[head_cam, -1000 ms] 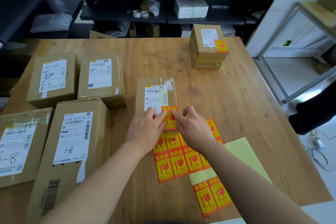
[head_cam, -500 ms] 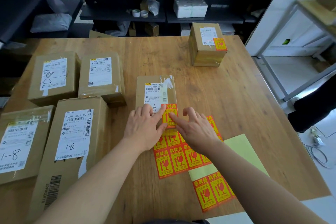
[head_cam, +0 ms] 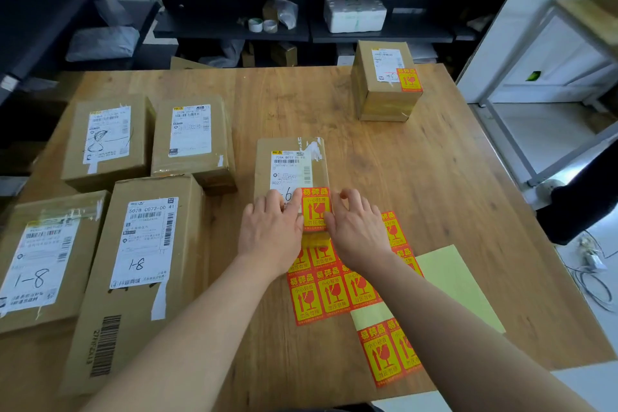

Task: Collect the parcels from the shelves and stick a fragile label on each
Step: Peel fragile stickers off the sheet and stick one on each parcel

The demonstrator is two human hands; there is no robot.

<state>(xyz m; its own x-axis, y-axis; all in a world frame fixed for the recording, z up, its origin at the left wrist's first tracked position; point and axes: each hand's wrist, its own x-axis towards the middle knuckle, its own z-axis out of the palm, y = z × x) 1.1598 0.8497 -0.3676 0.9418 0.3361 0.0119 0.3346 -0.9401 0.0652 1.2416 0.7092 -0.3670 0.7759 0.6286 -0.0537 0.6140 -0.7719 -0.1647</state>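
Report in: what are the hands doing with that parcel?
Hands: left hand and right hand pressing the fragile label onto the parcel. Spare sticker sheets under the wrists. Nothing in the way.

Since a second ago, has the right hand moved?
Yes. The right hand slid right: its fingertip was on the middle of the label, and now lies at the label's right edge.
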